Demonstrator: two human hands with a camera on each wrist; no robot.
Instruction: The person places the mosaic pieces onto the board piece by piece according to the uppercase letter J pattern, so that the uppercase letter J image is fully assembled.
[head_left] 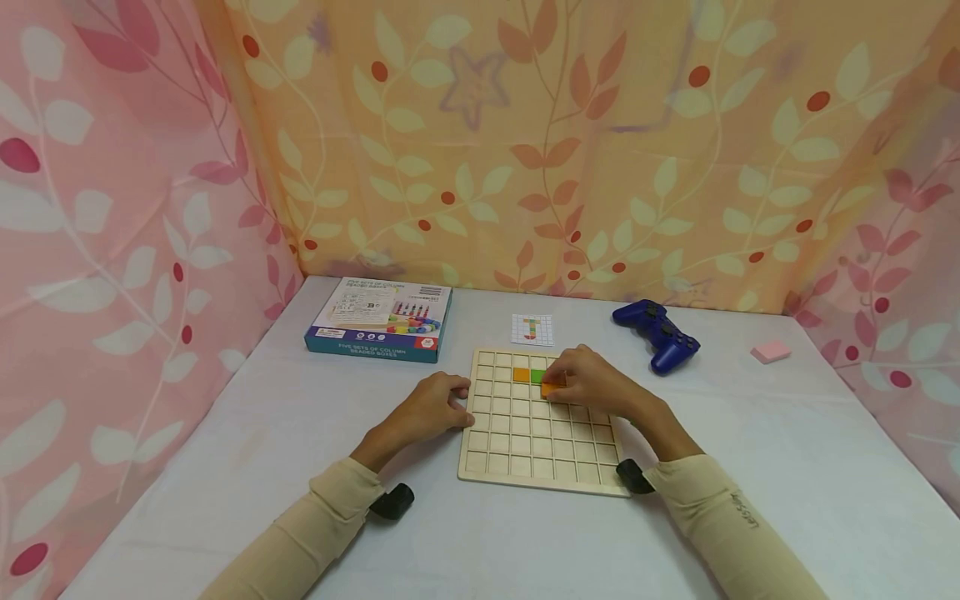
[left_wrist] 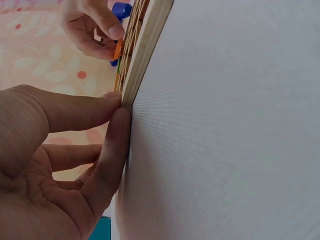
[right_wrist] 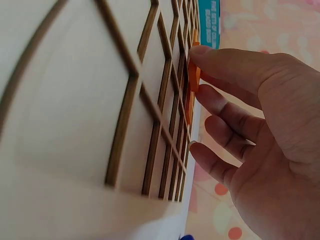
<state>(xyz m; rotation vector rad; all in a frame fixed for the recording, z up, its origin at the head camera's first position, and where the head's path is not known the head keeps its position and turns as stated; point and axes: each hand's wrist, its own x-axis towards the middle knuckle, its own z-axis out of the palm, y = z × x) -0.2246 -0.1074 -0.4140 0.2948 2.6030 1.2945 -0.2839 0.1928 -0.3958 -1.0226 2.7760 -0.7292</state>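
A light wooden grid board lies on the table with raised lines between its square cells. My left hand holds the board's left edge; in the left wrist view its thumb and a finger meet at that edge. Over the upper part of the grid, my right hand pinches an orange square tile between thumb and fingers. Another orange tile sits in a cell near the far edge. Beside it is a green tile, partly covered by the right hand.
Behind the board lies a small card printed with a coloured J-shaped pattern on a grid. A boxed bead set stands at the back left. To the right are a blue game controller and a pink block. Patterned curtains enclose the table.
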